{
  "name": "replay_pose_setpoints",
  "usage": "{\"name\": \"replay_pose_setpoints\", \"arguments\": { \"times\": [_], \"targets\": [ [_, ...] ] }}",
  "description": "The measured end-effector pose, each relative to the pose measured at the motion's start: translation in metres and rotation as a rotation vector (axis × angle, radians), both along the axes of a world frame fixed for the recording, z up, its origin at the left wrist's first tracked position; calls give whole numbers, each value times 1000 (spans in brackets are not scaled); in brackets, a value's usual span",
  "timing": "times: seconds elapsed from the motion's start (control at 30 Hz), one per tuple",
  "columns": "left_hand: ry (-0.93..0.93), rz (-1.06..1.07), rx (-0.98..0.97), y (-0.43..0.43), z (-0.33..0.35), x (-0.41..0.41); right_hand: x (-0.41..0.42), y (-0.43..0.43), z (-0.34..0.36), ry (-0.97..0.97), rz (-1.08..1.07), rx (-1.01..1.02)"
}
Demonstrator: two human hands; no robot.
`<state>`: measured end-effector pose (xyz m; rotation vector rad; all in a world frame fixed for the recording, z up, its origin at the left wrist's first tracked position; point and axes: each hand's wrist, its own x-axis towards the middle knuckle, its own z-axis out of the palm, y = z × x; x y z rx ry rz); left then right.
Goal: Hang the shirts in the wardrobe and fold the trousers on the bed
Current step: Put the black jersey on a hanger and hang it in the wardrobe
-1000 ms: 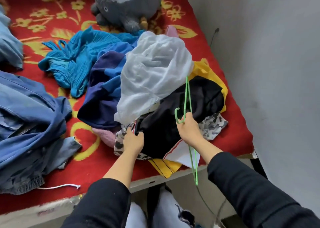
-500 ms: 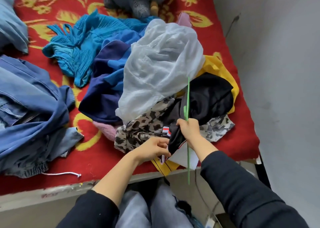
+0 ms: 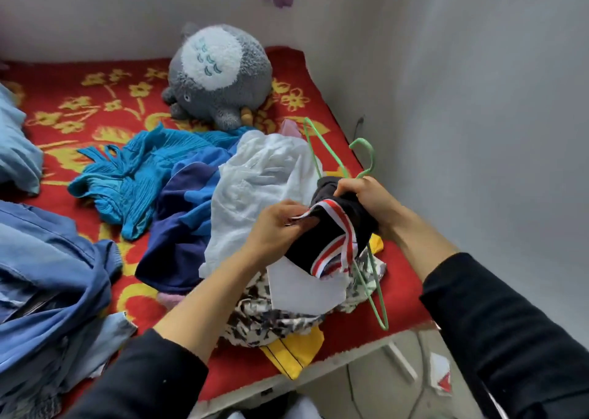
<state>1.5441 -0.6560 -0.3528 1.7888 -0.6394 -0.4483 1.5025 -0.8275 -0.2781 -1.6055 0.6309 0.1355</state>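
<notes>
Two grey walls corner a red floral bed.

We found the bed pushed into a corner of two pale walls, covered by a red blanket with yellow flowers. A grey plush toy sat at its far end. Near it lay a crumpled teal garment, touching a navy and blue garment. Denim clothes were heaped at the left, with a pale blue cloth behind them. Toward the front edge we saw a black-and-white patterned garment lying over a yellow garment, and a pink scrap just beside them.
</notes>
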Motion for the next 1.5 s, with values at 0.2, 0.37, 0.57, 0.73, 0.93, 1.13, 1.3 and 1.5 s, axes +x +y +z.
{"name": "replay_pose_setpoints", "arguments": {
  "times": [0.2, 0.37, 0.57, 0.73, 0.93, 1.13, 1.3, 1.5],
  "targets": [
    [-60, -134, -179, 39, 166, 36, 18, 9, 133, -58, 285, 8],
    [67, 116, -423, 63, 273, 41, 39, 30, 208, -319, 497, 107],
    [74, 381, -130, 87, 283, 51, 66, 57, 177, -319, 376, -132],
    [77, 381, 5, 89, 258, 51, 61, 78, 139, -291, 435, -31],
    [117, 375, 52, 88, 247, 54, 57, 99, 100, -357, 543, -19],
    [88, 327, 159, 88, 249, 52, 62, 112, 82, -534, 157, -273],
    [15, 327, 154, 90, 246, 54, 67, 103, 74, -459, 208, -634],
    [-71, 304, 285, 101, 234, 67, 64, 94, 63, -369, 170, -783]
  ]
}}
